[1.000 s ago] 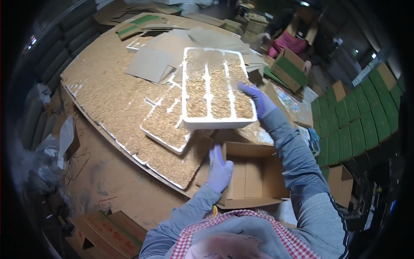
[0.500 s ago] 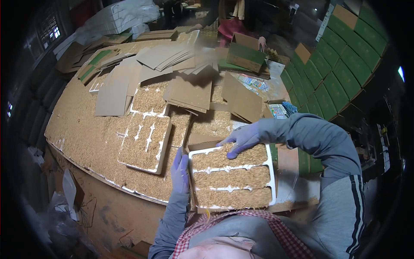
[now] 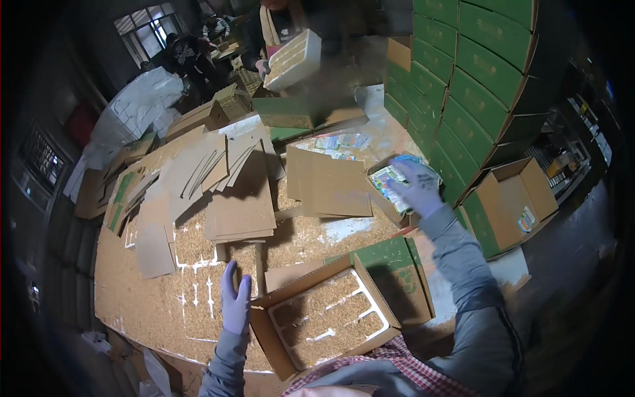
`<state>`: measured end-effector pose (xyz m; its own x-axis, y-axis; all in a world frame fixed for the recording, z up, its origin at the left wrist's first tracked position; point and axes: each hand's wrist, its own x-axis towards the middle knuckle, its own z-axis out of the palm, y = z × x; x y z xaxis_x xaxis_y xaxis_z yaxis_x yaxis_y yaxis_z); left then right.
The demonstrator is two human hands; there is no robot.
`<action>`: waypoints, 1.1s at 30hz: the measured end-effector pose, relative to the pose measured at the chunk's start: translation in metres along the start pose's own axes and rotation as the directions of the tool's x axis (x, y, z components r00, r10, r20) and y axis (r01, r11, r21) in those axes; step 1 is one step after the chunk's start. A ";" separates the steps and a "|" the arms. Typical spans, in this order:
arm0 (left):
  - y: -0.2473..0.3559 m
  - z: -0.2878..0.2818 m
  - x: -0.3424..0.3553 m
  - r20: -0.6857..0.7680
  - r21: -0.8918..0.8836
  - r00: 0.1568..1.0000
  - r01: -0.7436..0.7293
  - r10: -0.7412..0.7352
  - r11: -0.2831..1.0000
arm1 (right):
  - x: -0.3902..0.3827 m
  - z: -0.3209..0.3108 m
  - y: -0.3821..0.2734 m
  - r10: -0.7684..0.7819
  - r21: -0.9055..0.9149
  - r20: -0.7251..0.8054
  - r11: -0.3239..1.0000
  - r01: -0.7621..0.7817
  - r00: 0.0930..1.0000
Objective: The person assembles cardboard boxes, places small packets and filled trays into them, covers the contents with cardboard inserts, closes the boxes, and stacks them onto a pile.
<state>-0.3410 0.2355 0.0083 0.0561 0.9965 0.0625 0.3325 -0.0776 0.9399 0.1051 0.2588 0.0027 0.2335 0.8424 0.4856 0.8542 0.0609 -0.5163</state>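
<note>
Close in front of me, a white foam tray [image 3: 329, 334] filled with tan, grain-like chaff sits inside an open cardboard box [image 3: 283, 291]. My left hand [image 3: 235, 304], in a thin purple glove, is raised just left of this box, fingers apart, holding nothing. To the right, my gloved right hand [image 3: 420, 192] reaches over a small carton holding a stack of colourful printed packets [image 3: 383, 178]. Its fingers are spread across the top packets, and whether they grip one does not show. The box's green flap [image 3: 390, 274] is folded out to the right.
Loose cardboard sheets [image 3: 327, 182] lie across the chaff-covered table [image 3: 145, 304]. Green cartons [image 3: 466, 99] are stacked high at right, above an open carton [image 3: 519, 198]. Across the table, a person holds another filled foam tray [image 3: 294, 59]. White wrapped bundles [image 3: 142, 99] stand far left.
The chaff-filled tray has gone down into the box. My right hand has left it and moved right to the packets; my left hand has come off the box side. The view has shifted.
</note>
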 end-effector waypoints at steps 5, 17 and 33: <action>-0.054 0.105 0.180 0.389 0.131 0.920 -0.002 -0.049 0.991 | 0.001 0.016 0.150 0.334 -0.347 0.247 0.907 -0.238 0.910; -0.101 0.155 0.289 0.163 -0.178 0.970 0.208 -0.179 0.962 | -0.013 0.121 0.019 0.316 -0.362 0.246 0.907 -0.215 0.916; 0.021 -0.008 -0.136 0.804 0.582 0.594 -0.775 -0.028 0.245 | -0.078 -0.009 -0.154 -0.492 0.274 -0.065 0.828 0.490 0.868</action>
<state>-0.3491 0.0986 0.0217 0.7806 0.5687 -0.2593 0.5859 -0.8103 -0.0134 -0.0402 0.1789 0.0506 -0.1875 0.6664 0.7216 0.6944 0.6095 -0.3825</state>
